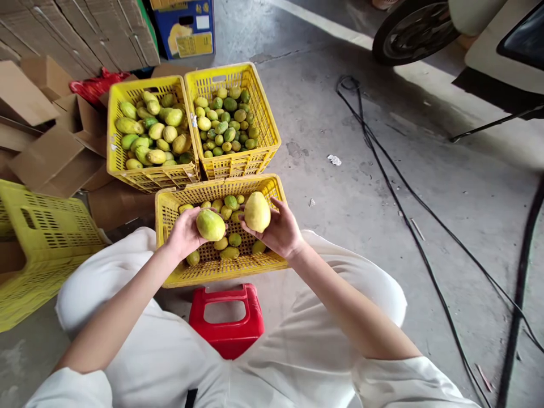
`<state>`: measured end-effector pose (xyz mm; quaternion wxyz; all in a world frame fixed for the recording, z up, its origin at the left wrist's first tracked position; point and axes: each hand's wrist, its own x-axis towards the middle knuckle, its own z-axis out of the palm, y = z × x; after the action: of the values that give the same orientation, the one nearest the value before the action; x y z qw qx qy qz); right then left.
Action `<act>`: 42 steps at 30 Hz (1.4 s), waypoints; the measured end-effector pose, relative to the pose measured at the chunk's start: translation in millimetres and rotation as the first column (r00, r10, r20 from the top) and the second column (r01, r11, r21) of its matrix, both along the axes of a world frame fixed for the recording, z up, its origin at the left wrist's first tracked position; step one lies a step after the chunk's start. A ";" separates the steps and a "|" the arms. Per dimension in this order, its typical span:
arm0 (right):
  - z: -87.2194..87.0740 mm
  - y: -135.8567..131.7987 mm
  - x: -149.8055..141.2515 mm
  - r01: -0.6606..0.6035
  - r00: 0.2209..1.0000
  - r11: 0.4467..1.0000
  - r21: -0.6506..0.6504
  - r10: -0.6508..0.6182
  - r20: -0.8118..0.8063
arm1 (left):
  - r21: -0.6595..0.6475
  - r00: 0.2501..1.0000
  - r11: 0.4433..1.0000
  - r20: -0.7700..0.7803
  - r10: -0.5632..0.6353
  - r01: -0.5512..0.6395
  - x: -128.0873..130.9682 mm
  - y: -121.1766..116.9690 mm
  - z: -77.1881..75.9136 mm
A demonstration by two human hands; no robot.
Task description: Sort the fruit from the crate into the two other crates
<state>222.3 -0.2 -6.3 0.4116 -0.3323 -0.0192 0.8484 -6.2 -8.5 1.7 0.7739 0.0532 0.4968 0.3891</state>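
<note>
My left hand [187, 232] is closed around a smooth, oval yellow-green fruit [211, 225]. A larger, pale yellow fruit [257, 212] sits upright in my right hand [283, 229], the fingers wrapped around its side and underneath. Both hands are held above the near yellow crate [221, 276], a little apart from each other. Several smaller yellow and green fruits [230, 253] lie on the bottom of that crate, partly hidden by my hands.
Behind stand two more yellow crates, the left one [111, 136] with larger fruits, the right one [267, 122] with smaller ones. A red stool [225, 334] is between my legs. Cardboard boxes [55, 158] and another crate [46, 226] are at left. Black cables [395, 201] cross the floor.
</note>
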 end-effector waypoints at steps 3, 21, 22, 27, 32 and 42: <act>9.3 2.2 3.4 0.035 0.999 0.997 0.065 -0.033 -0.024 | 0.075 0.995 0.994 0.064 -0.082 0.077 -6.6 0.2 2.9; 8.3 5.0 9.8 0.095 0.992 0.992 -0.085 -0.087 0.095 | 0.193 0.992 0.973 0.032 0.119 -0.123 -6.0 2.5 5.1; 11.6 5.4 10.9 0.090 0.992 0.995 -0.043 -0.086 0.087 | 0.215 0.991 0.968 0.051 0.123 -0.131 -6.4 2.7 7.9; 13.6 4.0 11.3 0.071 0.996 0.997 0.012 -0.072 0.061 | 0.185 0.995 0.978 0.029 0.093 -0.097 -4.0 1.9 3.7; 7.9 0.9 7.0 -0.027 0.999 0.995 -0.092 0.030 0.036 | 0.173 0.997 0.984 0.074 0.025 -0.037 1.9 -5.2 -9.1; 24.1 6.7 15.0 0.063 0.997 0.995 0.072 -0.066 0.029 | 0.144 0.985 0.975 0.057 0.164 -0.171 -7.4 5.5 6.0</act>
<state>237.3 6.5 17.7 0.4501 -0.3312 -0.0453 0.8281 -13.7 -3.0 7.7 0.7433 0.0597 0.4517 0.4898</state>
